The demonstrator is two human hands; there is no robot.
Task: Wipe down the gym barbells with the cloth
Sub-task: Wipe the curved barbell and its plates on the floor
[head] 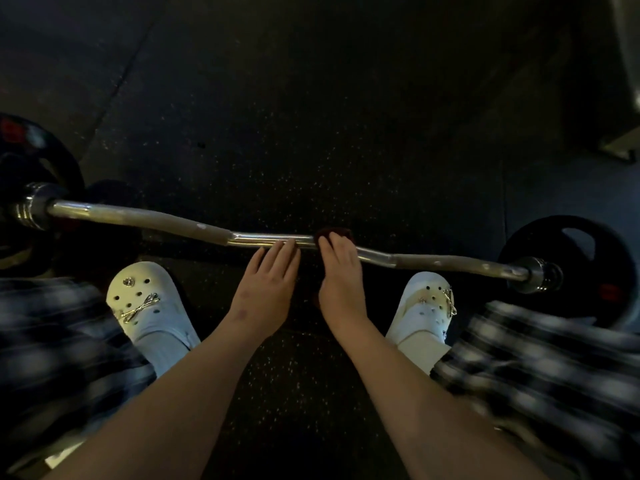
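The bar [194, 223], a bent curl bar, lies across the floor [311, 133] just in front of the person's clogs [145, 299], with a plate [550, 244] at each end. The cloth [334, 232], small and dark red, sits on the bar's shiny middle. The wiping looks under way at the centre, and the grip sections to either side seem yet to be done. Next, the cloth needs to slide along the bar under firm pressure.

The right hand [341, 282] presses the cloth onto the bar, fingers [343, 242] close together; whether they curl round the bar I cannot tell. The left hand [266, 285] holds nothing. Its fingers are straight and close together, with their tips touching the bar just beside the cloth, probably to steady it.
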